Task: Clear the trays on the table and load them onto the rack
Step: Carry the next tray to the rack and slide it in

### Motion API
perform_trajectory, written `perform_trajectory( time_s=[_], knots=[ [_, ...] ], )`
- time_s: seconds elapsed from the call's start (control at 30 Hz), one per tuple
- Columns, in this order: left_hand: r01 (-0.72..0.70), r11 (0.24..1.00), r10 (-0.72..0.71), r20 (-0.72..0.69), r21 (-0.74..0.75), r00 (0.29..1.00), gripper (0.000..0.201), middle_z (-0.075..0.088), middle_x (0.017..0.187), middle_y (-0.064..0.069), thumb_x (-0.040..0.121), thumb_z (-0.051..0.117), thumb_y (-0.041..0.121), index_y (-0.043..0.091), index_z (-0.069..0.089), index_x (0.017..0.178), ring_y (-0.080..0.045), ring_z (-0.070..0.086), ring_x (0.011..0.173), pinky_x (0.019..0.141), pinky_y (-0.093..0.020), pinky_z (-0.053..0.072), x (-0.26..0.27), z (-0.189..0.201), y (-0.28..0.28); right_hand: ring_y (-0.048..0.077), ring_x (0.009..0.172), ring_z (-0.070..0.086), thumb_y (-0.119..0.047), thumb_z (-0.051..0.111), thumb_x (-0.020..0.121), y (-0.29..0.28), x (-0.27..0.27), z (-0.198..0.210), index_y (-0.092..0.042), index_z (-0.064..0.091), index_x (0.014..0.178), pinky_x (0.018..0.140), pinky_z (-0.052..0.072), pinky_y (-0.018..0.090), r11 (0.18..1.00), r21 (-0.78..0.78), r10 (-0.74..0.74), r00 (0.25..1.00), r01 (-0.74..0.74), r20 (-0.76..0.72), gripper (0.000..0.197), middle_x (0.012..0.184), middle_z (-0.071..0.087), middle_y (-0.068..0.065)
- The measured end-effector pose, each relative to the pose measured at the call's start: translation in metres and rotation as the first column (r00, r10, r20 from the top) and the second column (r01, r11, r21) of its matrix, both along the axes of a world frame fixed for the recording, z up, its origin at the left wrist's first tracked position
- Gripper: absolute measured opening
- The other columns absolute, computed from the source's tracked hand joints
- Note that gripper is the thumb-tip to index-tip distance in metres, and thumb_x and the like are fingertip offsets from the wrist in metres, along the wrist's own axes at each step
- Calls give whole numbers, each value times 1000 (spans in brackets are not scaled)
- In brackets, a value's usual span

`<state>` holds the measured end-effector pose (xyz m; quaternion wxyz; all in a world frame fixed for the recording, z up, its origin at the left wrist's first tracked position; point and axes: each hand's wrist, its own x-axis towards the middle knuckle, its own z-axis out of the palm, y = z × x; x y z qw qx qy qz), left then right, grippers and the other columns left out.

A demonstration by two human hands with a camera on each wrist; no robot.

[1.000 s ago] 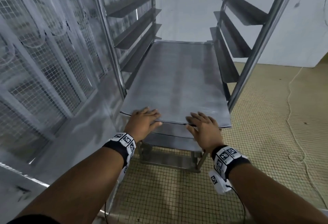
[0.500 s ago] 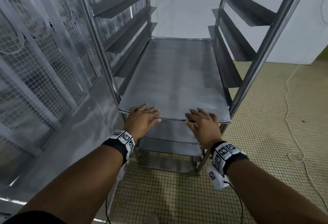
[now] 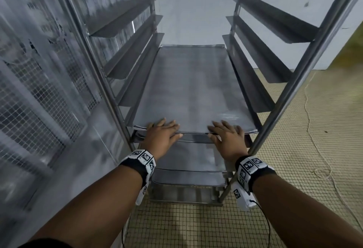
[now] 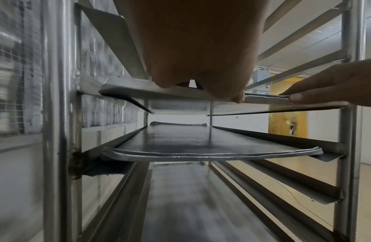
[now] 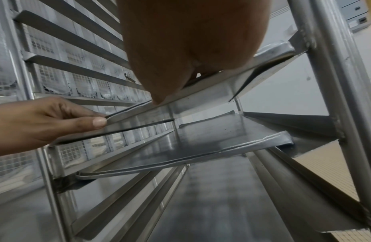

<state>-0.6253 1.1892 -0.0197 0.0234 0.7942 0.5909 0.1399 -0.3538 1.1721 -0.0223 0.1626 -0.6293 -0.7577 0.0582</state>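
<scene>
While your hands sit on the near rim, the details run so:
Tray: top tray (image 3: 191, 90) lies on the rack (image 3: 306, 67) rails, its near edge under your fingers.
Left hand (image 3: 162, 135): fingers spread flat on top, thumb under the rim.
Right hand (image 3: 228, 138): fingers spread on top, thumb at the rim's edge.
Room: bare angled rails above your fingers; lower tray (image 4: 201, 147) just below them.
Material: dull grey sheet metal, rolled dented rims, flat rectangles.
Floor: tiled floor (image 3: 294, 149) right of your fingers.
</scene>
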Motion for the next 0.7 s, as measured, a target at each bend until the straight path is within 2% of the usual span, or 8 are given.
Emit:
perform_trajectory(
  time_s=[0.27,0.7],
  knots=[
    [35,997,-38,37,69,999,68,61,138,7,87,26,67,29,69,125,-28,49,135,102,-47,35,-4,-3,21,13,152,19,-54,39,103,17,-7,6,-44,51,142,120,2,48,999,-28,-29,1000,29,8,43,159,35,-19],
    [61,995,-64,34,81,997,66,59,141,6,89,26,66,31,67,127,-27,46,138,104,-48,32,-7,-5,28,12,151,20,-51,46,101,21,-12,11,-45,55,139,120,2,44,995,-65,-78,995,74,-57,39,158,37,-19]
  ],
)
